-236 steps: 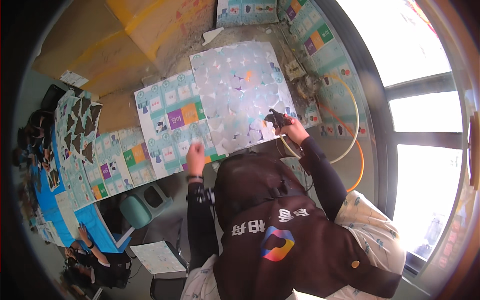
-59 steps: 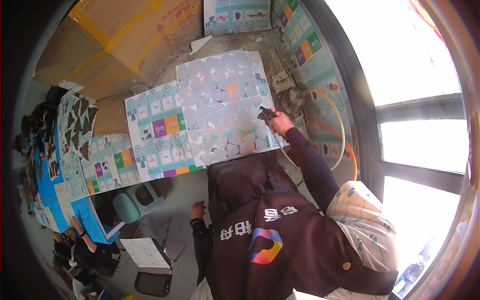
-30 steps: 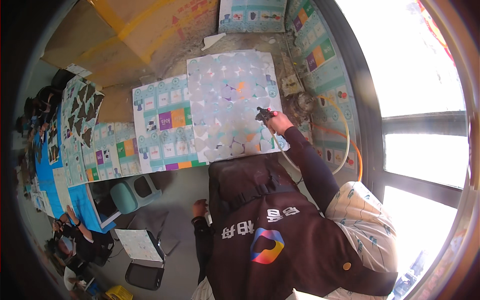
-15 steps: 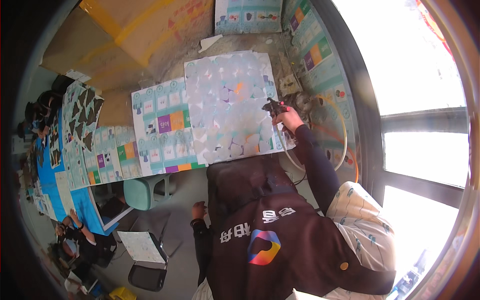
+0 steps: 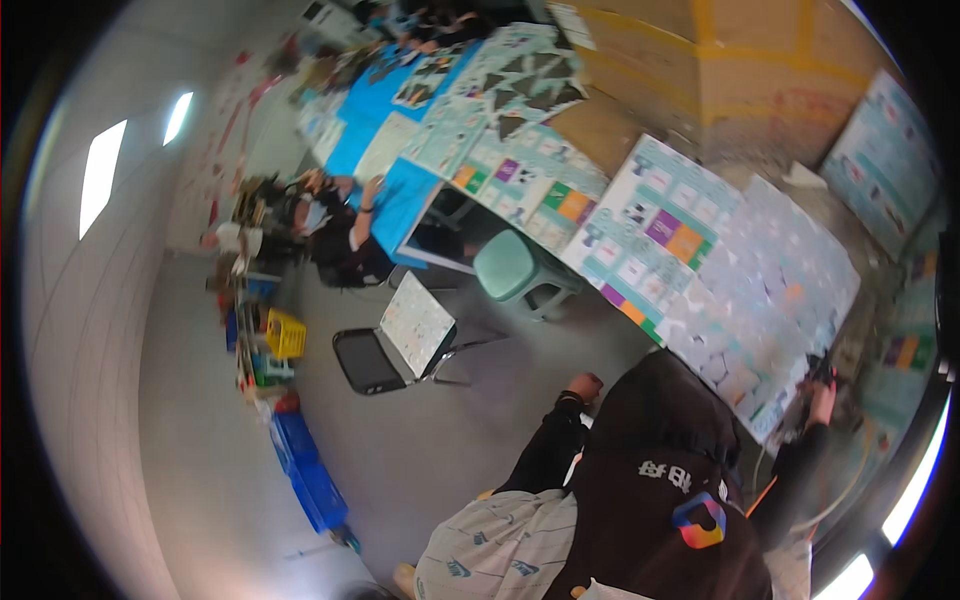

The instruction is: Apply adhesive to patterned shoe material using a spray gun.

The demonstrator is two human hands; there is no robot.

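Observation:
My right hand [image 5: 822, 402], at the right, is wrapped round a dark spray gun [image 5: 819, 368] with a pale hose [image 5: 858, 480] curving below it. The spray gun is at the near right edge of a printed sheet [image 5: 775, 285], which is covered with pale rounded pieces or patches. Left of that sheet lies another printed sheet [image 5: 655, 220] with coloured squares. My left hand [image 5: 585, 387] hangs low beside my dark apron [image 5: 670, 420], away from the table, with its fingers curled in and nothing seen in them.
A green stool [image 5: 510, 265] stands by the table's edge. Behind it is a black folding chair [image 5: 370, 362] with a sheet on it. A person [image 5: 345, 235] sits at a blue-topped table [image 5: 395, 205]. Cardboard boxes [image 5: 760, 70] rise behind the sheets; blue bins [image 5: 305, 465] line the wall.
The view has swung to the left, bringing the wall, bins and more floor into sight. My right hand still grips the spray gun near the sheet's edge; my left hand still hangs low.

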